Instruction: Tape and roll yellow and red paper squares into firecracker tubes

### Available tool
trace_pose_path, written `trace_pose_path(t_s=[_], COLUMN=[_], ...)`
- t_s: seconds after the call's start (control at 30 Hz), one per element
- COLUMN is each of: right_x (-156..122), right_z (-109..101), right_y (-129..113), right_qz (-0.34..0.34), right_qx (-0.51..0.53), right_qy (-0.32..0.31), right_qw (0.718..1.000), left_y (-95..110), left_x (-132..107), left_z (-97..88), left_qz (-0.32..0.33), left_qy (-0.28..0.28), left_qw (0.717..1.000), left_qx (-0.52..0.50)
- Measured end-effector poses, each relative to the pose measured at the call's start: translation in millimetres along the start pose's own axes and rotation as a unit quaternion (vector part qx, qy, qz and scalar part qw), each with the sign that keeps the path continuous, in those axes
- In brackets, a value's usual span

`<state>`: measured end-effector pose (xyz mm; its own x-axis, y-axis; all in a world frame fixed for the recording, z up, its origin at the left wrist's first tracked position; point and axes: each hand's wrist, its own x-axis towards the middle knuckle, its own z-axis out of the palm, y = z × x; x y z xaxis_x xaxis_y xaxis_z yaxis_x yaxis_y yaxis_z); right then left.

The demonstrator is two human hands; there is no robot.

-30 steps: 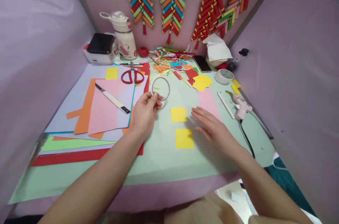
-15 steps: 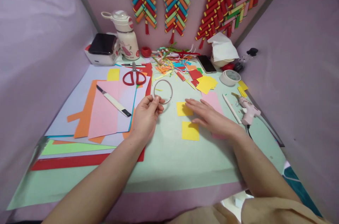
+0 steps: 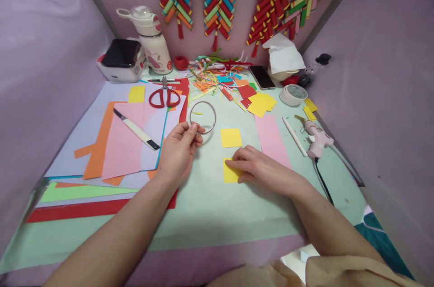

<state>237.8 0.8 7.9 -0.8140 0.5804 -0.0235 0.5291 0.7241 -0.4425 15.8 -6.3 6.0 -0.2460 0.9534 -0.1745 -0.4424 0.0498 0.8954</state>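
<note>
Ring (image 3: 214,117) is pinched by the left hand (image 3: 179,148) above the middle of the desk (image 3: 203,219), while the yellow square (image 3: 229,175) nearer the front edge is partly covered by the bent right hand (image 3: 259,168), whose grip cannot be told.
</note>
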Motion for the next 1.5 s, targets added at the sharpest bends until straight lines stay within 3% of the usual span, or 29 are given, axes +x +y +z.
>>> trace_pose_path(t_s=[0.1, 0.2, 0.27, 0.43, 0.6, 0.73, 0.83, 0.9, 1.03, 1.2, 1.37, 1.5], right_x=[0, -1, -2, -1, 17, 40, 48, 48, 41, 38, 38, 38], right_z=[-2, -3, -4, -13, -30, -25, -12, -5, -3, -5, -2, 2], right_y=[0, 1, 5, 19, 12, 4, 6, 9, 13, 14, 15, 18], right_qz=[-0.029, -0.033, -0.034, 0.078, 0.137, 0.173, 0.177, 0.174, 0.168, 0.054, 0.016, 0.0], right_qx=[0.005, 0.022, 0.056, 0.132, 0.123, 0.247, 0.397, 0.444, 0.397, 0.246, 0.176, 0.13], right_qy=[-0.038, -0.031, 0.011, 0.245, 0.204, 0.281, 0.255, 0.24, 0.258, 0.325, 0.338, 0.336], right_qw=[0.999, 0.999, 0.998, 0.957, 0.962, 0.911, 0.864, 0.846, 0.865, 0.911, 0.924, 0.933], left_y=[0, -1, -1, 0, 1, 1, 0, -2, -3, 0, -1, -2], left_x=[0, 0, 0, 1, 1, 0, -2, -3, -3, -5, -8, -11], left_z=[0.1, 0.3, 0.4, -0.2, -0.7, -1.7, -2.2, -2.0, -1.9, -3.4, -3.3, -0.7], left_qz=[-0.003, -0.005, -0.004, 0.004, -0.001, -0.052, -0.086, -0.076, -0.005, 0.063, 0.164, 0.176], left_qy=[-0.003, -0.014, -0.023, -0.03, -0.034, -0.079, -0.12, -0.125, -0.087, -0.054, -0.071, -0.085], left_qw=[1.0, 1.0, 1.0, 1.0, 0.999, 0.995, 0.989, 0.988, 0.987, 0.959, 0.929, 0.919], left_qx=[0.001, 0.002, 0.003, -0.008, -0.023, -0.029, 0.003, 0.04, 0.132, 0.271, 0.324, 0.341])
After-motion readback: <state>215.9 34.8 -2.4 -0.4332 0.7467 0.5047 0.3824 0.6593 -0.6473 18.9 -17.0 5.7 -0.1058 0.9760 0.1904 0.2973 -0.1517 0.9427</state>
